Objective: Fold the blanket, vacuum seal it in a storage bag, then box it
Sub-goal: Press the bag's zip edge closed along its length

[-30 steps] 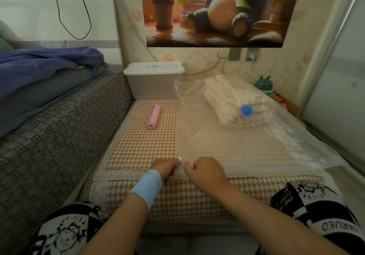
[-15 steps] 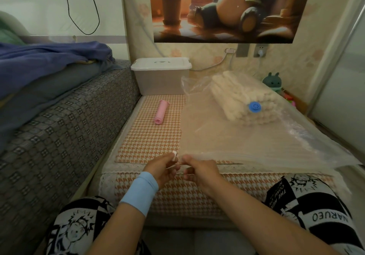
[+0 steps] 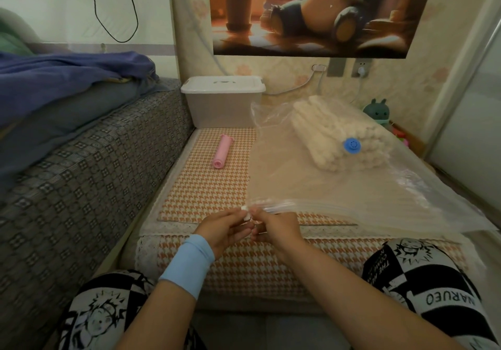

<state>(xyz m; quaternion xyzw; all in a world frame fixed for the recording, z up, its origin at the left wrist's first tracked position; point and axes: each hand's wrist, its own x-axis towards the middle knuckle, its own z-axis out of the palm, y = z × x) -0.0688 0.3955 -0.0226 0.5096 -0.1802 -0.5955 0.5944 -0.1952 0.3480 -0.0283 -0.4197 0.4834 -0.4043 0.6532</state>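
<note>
both hands have risen off the cushion since a moment ago. left hand (image 3: 225, 230) pinches the white sealing clip (image 3: 246, 212) at the near-left corner of the vacuum storage bag (image 3: 325, 187), and right hand (image 3: 273, 230) pinches the zip edge just beside it. that edge runs off to the right. folded blanket (image 3: 333, 133) lies inside the bag, far right. lidded storage box (image 3: 222, 105) is closed.

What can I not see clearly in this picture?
Head view only:
Small white piece that the left hand pinches: mostly covered by fingers, what it is is unclear.
Bag edge in the right hand: too thin and blurred to tell sealed or open.
Box contents: hidden by its lid and cloudy walls.
</note>
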